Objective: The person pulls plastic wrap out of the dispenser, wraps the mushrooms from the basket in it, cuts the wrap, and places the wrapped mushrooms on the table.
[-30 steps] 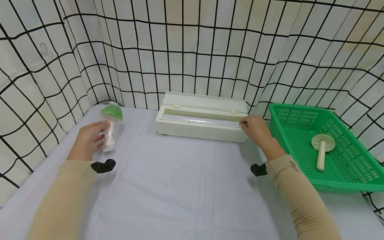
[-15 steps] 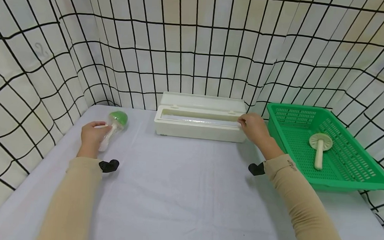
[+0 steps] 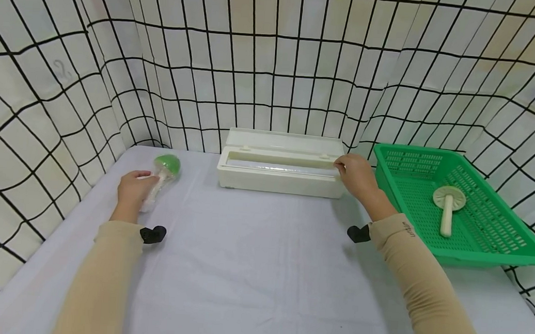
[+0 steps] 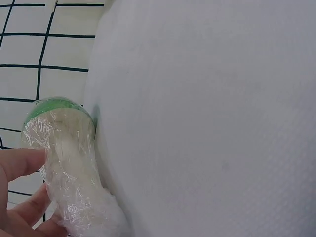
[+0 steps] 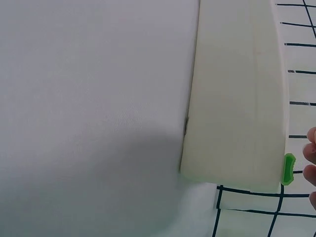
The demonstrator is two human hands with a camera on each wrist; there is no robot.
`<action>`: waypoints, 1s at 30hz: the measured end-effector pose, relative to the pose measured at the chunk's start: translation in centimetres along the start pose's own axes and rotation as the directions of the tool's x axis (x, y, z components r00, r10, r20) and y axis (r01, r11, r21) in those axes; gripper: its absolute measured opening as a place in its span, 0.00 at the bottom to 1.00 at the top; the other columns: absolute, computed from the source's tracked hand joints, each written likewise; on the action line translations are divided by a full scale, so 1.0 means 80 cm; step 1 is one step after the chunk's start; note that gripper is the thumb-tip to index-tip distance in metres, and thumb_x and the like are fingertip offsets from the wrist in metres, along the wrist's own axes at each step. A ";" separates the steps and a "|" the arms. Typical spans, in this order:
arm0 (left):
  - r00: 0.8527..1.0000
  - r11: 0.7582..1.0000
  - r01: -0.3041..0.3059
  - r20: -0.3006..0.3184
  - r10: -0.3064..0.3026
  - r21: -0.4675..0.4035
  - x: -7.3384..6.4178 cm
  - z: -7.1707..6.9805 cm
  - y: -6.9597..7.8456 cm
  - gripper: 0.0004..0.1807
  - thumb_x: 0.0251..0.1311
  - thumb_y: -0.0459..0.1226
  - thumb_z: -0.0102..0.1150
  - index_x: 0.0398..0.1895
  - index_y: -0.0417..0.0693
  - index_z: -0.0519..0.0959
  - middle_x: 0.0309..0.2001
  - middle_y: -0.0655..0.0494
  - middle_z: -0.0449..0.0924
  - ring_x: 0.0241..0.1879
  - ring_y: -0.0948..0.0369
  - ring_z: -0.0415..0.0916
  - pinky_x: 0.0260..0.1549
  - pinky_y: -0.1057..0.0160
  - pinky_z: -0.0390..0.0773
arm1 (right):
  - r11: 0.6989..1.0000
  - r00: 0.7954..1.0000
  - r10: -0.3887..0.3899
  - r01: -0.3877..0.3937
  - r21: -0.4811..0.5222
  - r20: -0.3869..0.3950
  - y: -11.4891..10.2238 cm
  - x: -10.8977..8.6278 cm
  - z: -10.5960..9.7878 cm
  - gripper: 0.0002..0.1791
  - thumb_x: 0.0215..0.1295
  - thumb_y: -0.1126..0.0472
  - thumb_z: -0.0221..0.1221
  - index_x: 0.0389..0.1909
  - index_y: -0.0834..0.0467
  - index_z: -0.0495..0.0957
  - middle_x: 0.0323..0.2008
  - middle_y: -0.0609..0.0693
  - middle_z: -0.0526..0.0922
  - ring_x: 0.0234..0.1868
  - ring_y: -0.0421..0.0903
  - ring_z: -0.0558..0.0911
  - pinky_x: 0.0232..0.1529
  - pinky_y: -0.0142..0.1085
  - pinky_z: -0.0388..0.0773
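green-topped wrapped bundle [image 4: 74,165] — left hand [image 3: 133,189] holds it (arm [image 3: 99,274] outstretched)

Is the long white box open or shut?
Open. The box's lid is raised at the back, and you can see something shiny inside.

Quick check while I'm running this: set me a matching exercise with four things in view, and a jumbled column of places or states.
Things
1. Wrapped item
2. White box
3. Basket
4. Cream mushroom-shaped item

Places or states
A. Green, with slotted walls
B. Lying inside another container
C. Lid open at the back
D. Touched by the left hand

Right pairs
1-D, 2-C, 3-A, 4-B
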State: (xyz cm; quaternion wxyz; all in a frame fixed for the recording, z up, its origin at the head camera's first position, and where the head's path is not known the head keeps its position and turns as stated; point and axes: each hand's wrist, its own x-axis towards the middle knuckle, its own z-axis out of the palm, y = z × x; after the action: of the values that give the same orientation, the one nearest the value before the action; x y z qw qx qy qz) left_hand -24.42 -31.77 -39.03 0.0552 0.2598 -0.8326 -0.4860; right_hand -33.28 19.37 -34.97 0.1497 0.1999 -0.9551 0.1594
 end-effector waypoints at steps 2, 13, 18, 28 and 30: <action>1.000 1.000 -0.010 0.007 0.010 0.011 -0.001 0.000 0.002 0.33 0.72 0.44 0.50 0.75 0.33 0.63 0.76 0.32 0.55 0.74 0.40 0.54 0.72 0.46 0.58 | 1.000 1.000 -0.003 0.003 -0.003 -0.002 0.000 0.000 -0.001 0.10 0.76 0.66 0.59 0.47 0.68 0.84 0.48 0.63 0.85 0.52 0.60 0.81 0.56 0.50 0.78; 0.999 0.998 -0.050 0.009 0.050 0.039 -0.011 0.004 0.017 0.35 0.71 0.42 0.54 0.76 0.33 0.60 0.75 0.30 0.56 0.73 0.37 0.57 0.71 0.44 0.60 | 1.000 0.999 -0.030 0.030 0.003 -0.024 0.000 -0.002 -0.003 0.09 0.75 0.67 0.59 0.46 0.68 0.84 0.45 0.63 0.85 0.49 0.60 0.81 0.52 0.50 0.79; 0.994 0.992 -0.077 -0.066 0.084 0.101 -0.014 0.013 0.034 0.36 0.70 0.43 0.55 0.77 0.40 0.60 0.72 0.34 0.63 0.69 0.38 0.62 0.65 0.36 0.61 | 1.000 0.999 -0.022 0.022 0.009 -0.025 0.000 -0.002 -0.004 0.09 0.75 0.66 0.59 0.46 0.68 0.84 0.45 0.63 0.85 0.48 0.59 0.81 0.50 0.50 0.79; 0.921 0.938 -0.320 -0.190 0.341 0.135 -0.030 0.048 0.071 0.25 0.70 0.36 0.53 0.70 0.45 0.72 0.66 0.44 0.73 0.65 0.44 0.68 0.59 0.36 0.59 | 0.999 1.000 -0.015 0.016 0.033 -0.014 0.003 -0.002 -0.003 0.10 0.76 0.66 0.59 0.47 0.68 0.84 0.45 0.63 0.84 0.48 0.59 0.81 0.49 0.50 0.80; 0.891 0.905 -0.402 -0.172 0.421 0.138 -0.034 0.061 0.080 0.22 0.72 0.36 0.55 0.68 0.44 0.74 0.64 0.44 0.75 0.64 0.45 0.69 0.59 0.37 0.60 | 0.999 1.000 -0.014 0.015 0.043 -0.020 0.003 -0.002 -0.002 0.10 0.76 0.66 0.58 0.48 0.68 0.84 0.45 0.63 0.84 0.48 0.59 0.81 0.49 0.49 0.80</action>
State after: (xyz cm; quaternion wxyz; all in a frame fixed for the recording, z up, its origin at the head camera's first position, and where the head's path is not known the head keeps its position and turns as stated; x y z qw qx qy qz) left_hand -26.15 -24.11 -35.79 0.2264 0.1267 -0.8820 -0.3934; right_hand -33.19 19.70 -34.99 0.1558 0.2083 -0.9486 0.1806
